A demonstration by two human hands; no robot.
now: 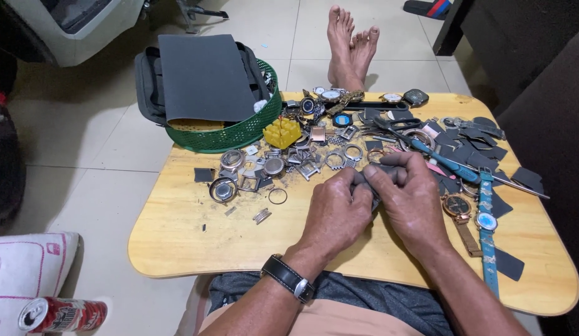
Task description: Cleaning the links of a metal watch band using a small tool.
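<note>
Fingers of both hands curl inward and meet over the middle of a low wooden table (pixel 196 242), pinching a small dark piece (pixel 374 200) between them; it is almost wholly hidden, so its kind cannot be told, though it looks like a scrap of the dark abrasive sheet lying about. Left hand (pixel 336 214) is clenched, knuckles up, with a black-strapped wristwatch (pixel 288 277) on its wrist. Right hand (pixel 409 199) presses against it from the other side, thumb and forefinger closed on the same piece. Whether a watch part sits inside the grip cannot be seen. Judging by the pose, the step in hand is rubbing or working a small part between the fingertips, and any next move would call for a firm pinch and short, careful strokes. Just beyond the hands lie many watch cases (pixel 274 165), rings and bezels. A yellow holder block (pixel 282 132) stands near a green basket (pixel 239 134), which holds a dark sheet (pixel 205 78). To the right lie blue-handled pliers (pixel 438 158), a rose-gold watch (pixel 458 208) and a blue-strapped watch (pixel 486 224) among dark scraps. Bare feet (pixel 351 43) rest on the tiled floor past the table, and a red can (pixel 62 314) lies at lower left.
</note>
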